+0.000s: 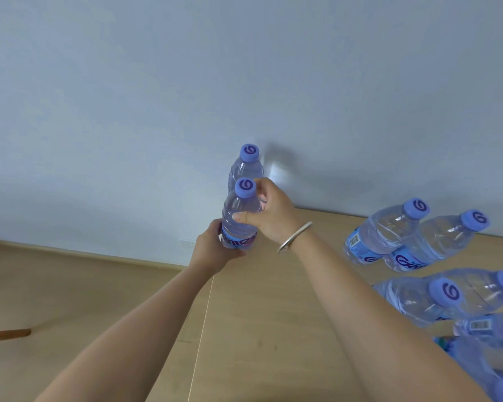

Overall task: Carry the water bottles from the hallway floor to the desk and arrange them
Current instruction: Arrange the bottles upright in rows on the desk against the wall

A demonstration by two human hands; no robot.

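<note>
Two clear water bottles with blue caps stand one behind the other near the desk's far left corner by the wall. My right hand (pixel 269 211) curls round the upper body of the nearer bottle (pixel 240 216). My left hand (pixel 212 250) grips the same bottle low down, at its blue label. The rear bottle (pixel 246 165) stands just behind it, close to the wall, and its lower part is hidden. Several more bottles (pixel 384 233) stand grouped on the right side of the wooden desk (pixel 273 329).
A white wall (pixel 186 82) runs along the desk's back edge. Left of the desk's edge lies a wooden floor (pixel 55 285) with a wall socket (pixel 187 243) above the skirting. A brown stick-like object (pixel 6 334) lies at the far left.
</note>
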